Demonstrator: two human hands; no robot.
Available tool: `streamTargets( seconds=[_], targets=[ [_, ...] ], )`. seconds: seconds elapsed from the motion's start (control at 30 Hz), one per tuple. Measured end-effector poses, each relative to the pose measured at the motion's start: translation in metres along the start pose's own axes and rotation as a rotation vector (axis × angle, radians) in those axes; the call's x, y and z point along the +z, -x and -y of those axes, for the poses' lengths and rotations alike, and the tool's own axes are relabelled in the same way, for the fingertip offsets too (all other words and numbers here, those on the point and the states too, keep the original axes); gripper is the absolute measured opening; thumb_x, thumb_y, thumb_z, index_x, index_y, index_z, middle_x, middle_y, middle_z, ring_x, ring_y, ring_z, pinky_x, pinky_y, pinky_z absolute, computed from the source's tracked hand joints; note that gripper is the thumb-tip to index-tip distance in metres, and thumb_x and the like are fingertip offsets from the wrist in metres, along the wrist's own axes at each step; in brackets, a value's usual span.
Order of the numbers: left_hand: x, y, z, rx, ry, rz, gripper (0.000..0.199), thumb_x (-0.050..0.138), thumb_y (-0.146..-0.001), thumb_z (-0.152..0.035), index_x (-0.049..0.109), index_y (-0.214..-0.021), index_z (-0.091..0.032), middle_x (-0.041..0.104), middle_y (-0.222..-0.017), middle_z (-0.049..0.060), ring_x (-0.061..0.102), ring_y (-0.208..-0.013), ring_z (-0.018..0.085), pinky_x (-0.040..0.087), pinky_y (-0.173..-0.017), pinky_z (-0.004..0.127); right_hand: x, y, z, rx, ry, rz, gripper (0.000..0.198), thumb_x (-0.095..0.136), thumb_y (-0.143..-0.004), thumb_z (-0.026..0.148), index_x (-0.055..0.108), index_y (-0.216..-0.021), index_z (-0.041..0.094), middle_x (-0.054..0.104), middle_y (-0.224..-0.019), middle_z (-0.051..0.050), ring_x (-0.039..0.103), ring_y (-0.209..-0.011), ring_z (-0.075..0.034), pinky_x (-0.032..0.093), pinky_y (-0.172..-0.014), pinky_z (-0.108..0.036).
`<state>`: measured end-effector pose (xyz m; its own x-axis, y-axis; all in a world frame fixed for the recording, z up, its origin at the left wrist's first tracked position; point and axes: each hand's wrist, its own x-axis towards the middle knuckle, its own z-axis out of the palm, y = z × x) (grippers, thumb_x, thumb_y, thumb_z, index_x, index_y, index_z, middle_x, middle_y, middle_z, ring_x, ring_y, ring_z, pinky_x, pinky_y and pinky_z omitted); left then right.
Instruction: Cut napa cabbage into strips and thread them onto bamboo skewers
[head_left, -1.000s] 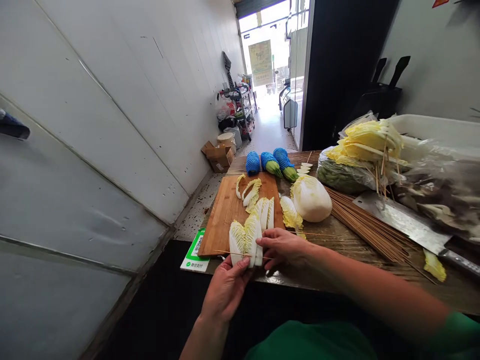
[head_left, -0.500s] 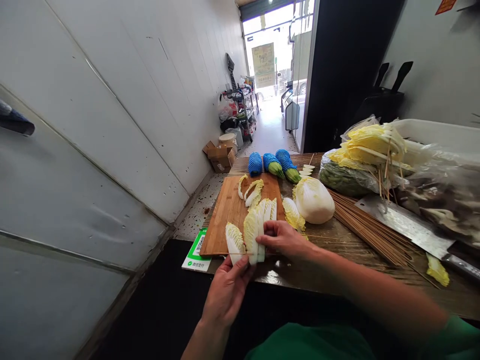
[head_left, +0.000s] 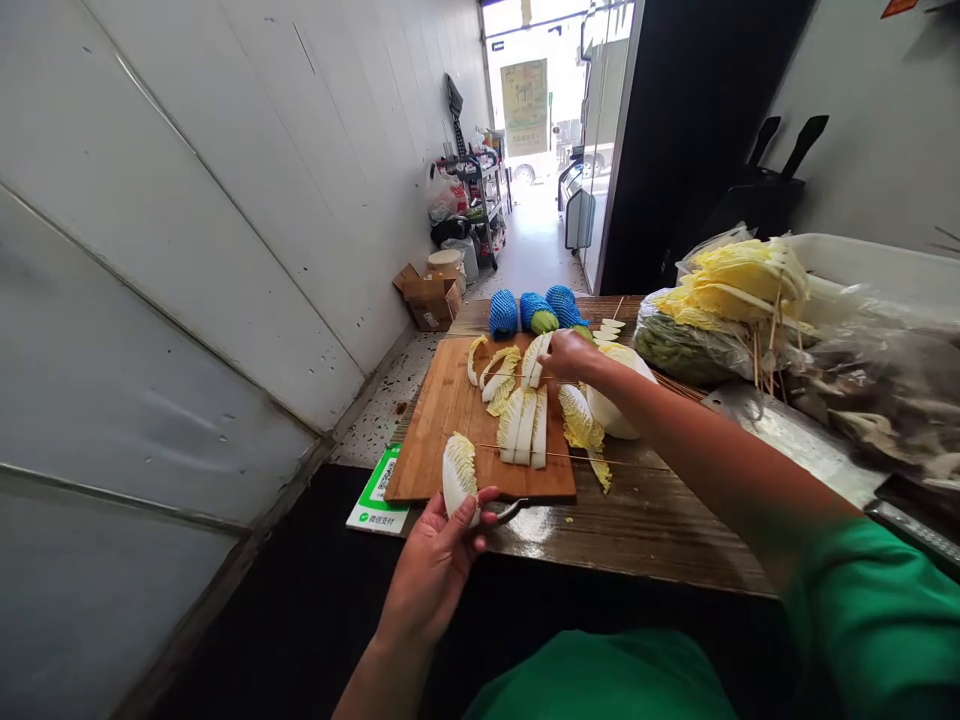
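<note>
My left hand (head_left: 444,548) pinches the pale base of a napa cabbage leaf (head_left: 459,472) over the front edge of the wooden cutting board (head_left: 424,465). A dark curved thing (head_left: 513,509) lies just beside those fingers; its kind is unclear. Stretched out to the far right of the board, my right hand (head_left: 568,357) is closed on pale cabbage strips (head_left: 534,362), with a thin skewer beside them. Nearer me, more cabbage strips (head_left: 523,430) lie side by side with a skewer (head_left: 559,456) through them. Curled leaf pieces (head_left: 501,375) rest at the back left of the board.
Behind the board stand vegetables in blue foam nets (head_left: 504,314). Right of it are a cabbage head (head_left: 619,425), a loose leaf (head_left: 579,415), a cleaver (head_left: 795,435), and bagged vegetables (head_left: 694,350) with skewered yellow leaves (head_left: 742,280) on top. A green payment sign (head_left: 379,492) sticks out at front left.
My right hand has moved away from my left, forward to the far right of the board, with cabbage strips. My left hand stays near the front edge, keeping a leaf.
</note>
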<state>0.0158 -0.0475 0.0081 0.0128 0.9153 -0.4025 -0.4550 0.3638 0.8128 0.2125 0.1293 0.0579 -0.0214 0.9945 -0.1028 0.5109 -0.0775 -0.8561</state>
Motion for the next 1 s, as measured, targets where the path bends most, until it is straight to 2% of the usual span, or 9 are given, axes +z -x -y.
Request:
streamTargets(
  seconds=[0.07,0.13,0.2,0.27,0.4,0.57,0.77,0.9,1.0],
  targets=[
    [-0.004,-0.004,0.0,-0.023,0.039,-0.036,0.024,0.062,-0.073,-0.01,0.056,-0.097,-0.014,0.065,-0.1,0.012,0.06,-0.065,0.01,0.044,-0.048,0.017,0.0,0.025,0.001,-0.063,0.17,-0.092,0.005,0.059,-0.074,0.013,0.057,-0.078,0.01,0.061,-0.096,-0.018,0.053,-0.103,-0.029,0.042,-0.082,-0.036],
    [-0.008,-0.007,-0.001,-0.048,0.08,-0.055,0.021,0.06,-0.075,-0.009,0.056,-0.095,-0.014,0.065,-0.098,0.01,0.059,-0.064,0.009,0.045,-0.049,0.017,0.004,0.057,-0.003,-0.276,0.582,-0.138,0.015,0.051,-0.081,0.022,0.058,-0.088,0.011,0.061,-0.097,-0.018,0.056,-0.095,-0.03,0.042,-0.075,-0.037],
    [-0.009,-0.009,-0.001,-0.067,0.111,-0.057,0.018,0.058,-0.076,-0.01,0.057,-0.093,-0.014,0.065,-0.094,0.009,0.059,-0.063,0.009,0.045,-0.049,0.017,0.012,0.086,-0.015,-0.373,0.811,-0.011,0.02,0.044,-0.085,0.025,0.059,-0.081,0.012,0.064,-0.083,-0.015,0.061,-0.08,-0.026,0.043,-0.066,-0.033],
    [-0.009,-0.009,0.0,-0.073,0.129,-0.061,0.014,0.056,-0.079,-0.014,0.056,-0.093,-0.013,0.065,-0.092,0.01,0.06,-0.062,0.01,0.046,-0.049,0.018,0.021,0.106,-0.03,-0.438,0.881,0.074,0.021,0.042,-0.086,0.024,0.059,-0.078,0.014,0.064,-0.081,-0.013,0.061,-0.075,-0.024,0.042,-0.063,-0.03],
    [-0.008,-0.008,0.0,-0.053,0.116,-0.084,0.017,0.048,-0.084,-0.019,0.054,-0.098,-0.011,0.065,-0.093,0.015,0.063,-0.067,0.015,0.048,-0.052,0.022,0.033,0.113,-0.052,-0.46,0.842,0.089,0.022,0.042,-0.087,0.023,0.061,-0.081,0.015,0.064,-0.082,-0.012,0.06,-0.078,-0.021,0.041,-0.066,-0.027],
    [-0.009,-0.007,0.002,-0.047,0.091,-0.089,0.015,0.048,-0.083,-0.014,0.053,-0.097,-0.011,0.064,-0.097,0.016,0.065,-0.076,0.018,0.05,-0.057,0.024,0.034,0.106,-0.062,-0.487,0.687,0.139,0.02,0.044,-0.086,0.02,0.063,-0.088,0.016,0.065,-0.085,-0.007,0.06,-0.082,-0.016,0.041,-0.071,-0.024],
    [-0.01,-0.006,-0.006,-0.039,0.06,-0.067,0.013,0.053,-0.08,-0.013,0.053,-0.092,-0.012,0.066,-0.093,0.013,0.065,-0.079,0.019,0.05,-0.059,0.024,0.039,0.114,-0.067,-0.488,0.562,0.069,0.02,0.044,-0.086,0.022,0.064,-0.082,0.017,0.066,-0.08,-0.004,0.061,-0.075,-0.015,0.041,-0.067,-0.023],
    [-0.015,-0.011,-0.025,0.128,-0.063,-0.077,0.013,0.057,-0.078,-0.02,0.055,-0.089,-0.013,0.067,-0.082,0.009,0.064,-0.07,0.016,0.049,-0.055,0.023,0.031,0.132,-0.063,-0.535,0.425,0.011,0.021,0.045,-0.086,0.021,0.064,-0.081,0.019,0.066,-0.078,-0.003,0.06,-0.072,-0.014,0.041,-0.066,-0.023],
    [-0.018,-0.03,-0.04,0.258,-0.218,-0.083,0.022,0.062,-0.073,-0.03,0.056,-0.088,-0.015,0.066,-0.079,0.006,0.062,-0.067,0.015,0.047,-0.053,0.021,0.013,0.159,-0.062,-0.549,0.275,-0.018,0.02,0.045,-0.087,0.022,0.065,-0.083,0.019,0.065,-0.075,-0.003,0.059,-0.067,-0.013,0.042,-0.062,-0.022]
  ],
)
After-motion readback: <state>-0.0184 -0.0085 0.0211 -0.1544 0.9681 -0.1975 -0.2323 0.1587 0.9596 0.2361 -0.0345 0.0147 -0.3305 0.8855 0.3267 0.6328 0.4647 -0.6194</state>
